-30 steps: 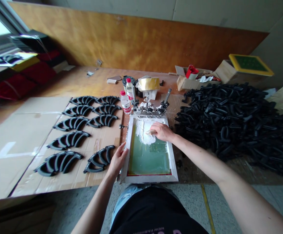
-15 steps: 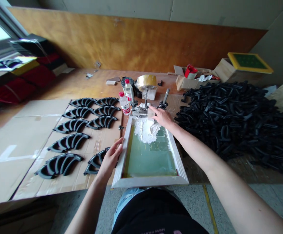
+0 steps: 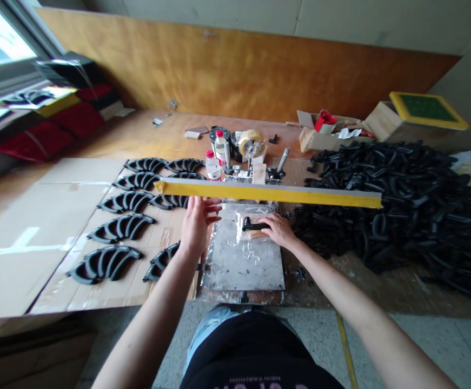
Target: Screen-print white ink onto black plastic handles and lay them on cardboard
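Under R hand (image 3: 279, 231): small black part (image 3: 252, 226)

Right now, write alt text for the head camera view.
A person's right hand rests on a black curved plastic part lying on a silvery foil-covered plate, left hand open beside it. A yellow-edged screen frame is tilted up above it.

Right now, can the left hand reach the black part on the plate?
Probably yes: left hand hovers open at the plate's left edge, screen frame is lifted clear; only the right hand rests on the black part.
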### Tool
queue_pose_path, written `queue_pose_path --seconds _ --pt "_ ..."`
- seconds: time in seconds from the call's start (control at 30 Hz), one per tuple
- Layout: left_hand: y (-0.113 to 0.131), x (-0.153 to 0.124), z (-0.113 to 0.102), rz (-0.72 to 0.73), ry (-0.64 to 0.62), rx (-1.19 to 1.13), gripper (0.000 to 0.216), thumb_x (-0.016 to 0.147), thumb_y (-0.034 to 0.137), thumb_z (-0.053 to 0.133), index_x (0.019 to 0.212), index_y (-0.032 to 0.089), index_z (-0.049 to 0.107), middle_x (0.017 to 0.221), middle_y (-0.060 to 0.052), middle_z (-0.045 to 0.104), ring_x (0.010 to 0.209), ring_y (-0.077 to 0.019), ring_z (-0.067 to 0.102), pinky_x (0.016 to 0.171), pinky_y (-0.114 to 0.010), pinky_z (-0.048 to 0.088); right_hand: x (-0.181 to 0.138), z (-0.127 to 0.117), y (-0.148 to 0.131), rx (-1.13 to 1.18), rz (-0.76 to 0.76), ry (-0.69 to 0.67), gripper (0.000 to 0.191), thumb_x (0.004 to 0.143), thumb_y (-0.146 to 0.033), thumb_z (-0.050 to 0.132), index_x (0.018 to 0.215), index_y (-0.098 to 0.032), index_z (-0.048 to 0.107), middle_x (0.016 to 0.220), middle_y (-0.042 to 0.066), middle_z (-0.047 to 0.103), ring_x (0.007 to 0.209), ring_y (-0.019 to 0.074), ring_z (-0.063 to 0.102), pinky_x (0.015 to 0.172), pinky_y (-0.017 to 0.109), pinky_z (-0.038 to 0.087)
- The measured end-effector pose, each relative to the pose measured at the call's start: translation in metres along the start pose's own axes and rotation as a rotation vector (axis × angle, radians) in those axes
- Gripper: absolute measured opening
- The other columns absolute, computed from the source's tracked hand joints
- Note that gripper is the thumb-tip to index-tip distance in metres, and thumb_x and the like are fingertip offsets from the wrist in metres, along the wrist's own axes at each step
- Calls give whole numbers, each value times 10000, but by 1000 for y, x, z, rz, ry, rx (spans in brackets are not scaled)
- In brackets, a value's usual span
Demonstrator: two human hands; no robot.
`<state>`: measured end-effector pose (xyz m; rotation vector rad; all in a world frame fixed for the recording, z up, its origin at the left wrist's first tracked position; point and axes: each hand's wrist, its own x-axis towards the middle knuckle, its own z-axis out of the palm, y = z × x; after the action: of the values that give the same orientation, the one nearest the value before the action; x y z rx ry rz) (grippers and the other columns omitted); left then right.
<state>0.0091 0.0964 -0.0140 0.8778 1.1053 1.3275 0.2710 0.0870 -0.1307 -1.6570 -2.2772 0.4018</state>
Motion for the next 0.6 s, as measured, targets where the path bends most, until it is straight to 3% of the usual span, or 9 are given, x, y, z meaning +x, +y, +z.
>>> queue_pose_path --seconds 0.1,0.2,0.3,0.37,0.47,0.6 --pt "-38 -35 -12 -300 -147 132 619 807 654 552 1178 161 603 933 -101 713 749 -171 665 565 -235 487 -2 -14 -25 -21 -61 2 117 838 -223 689 955 -209 686 960 46 636 990 217 534 910 361 428" --pt "-71 -75 -22 -553 -241 161 681 799 693 522 1188 141 604 987 -146 723 764 -206 685 544 -261 491 -10 -22 -71 11 -219 39 94 868 -234 659 951 -193 674 926 56 624 967 222 520 898 359 426" --pt "-88 -98 -40 -506 -38 72 634 796 717 487 996 135 639 911 -122 720 701 -179 665 503 -235 457 -16 -7 -126 12 -406 -1 117 915 -255 587 950 -181 670 908 73 616 941 232 512 863 369 425" --pt "-95 -103 -67 -439 130 92 606 787 723 478 809 134 621 770 -91 695 612 -153 625 477 -222 426 -9 13 -157 63 -497 -55 163 930 -300 571 981 -181 670 930 74 628 947 229 518 856 362 428" --pt "-107 -108 -133 -436 368 264 629 794 740 393 730 147 593 692 -71 675 559 -142 594 482 -233 435 17 53 -187 151 -516 -145 244 925 -354 585 1084 -187 665 976 66 657 997 218 530 904 340 424" --pt "-127 -116 -218 -573 583 489 627 834 683 284 816 142 599 741 -109 706 561 -167 611 479 -264 451 59 108 -212 103 -394 -316 276 942 -361 556 1133 -202 677 1003 84 671 1031 215 544 928 320 418"
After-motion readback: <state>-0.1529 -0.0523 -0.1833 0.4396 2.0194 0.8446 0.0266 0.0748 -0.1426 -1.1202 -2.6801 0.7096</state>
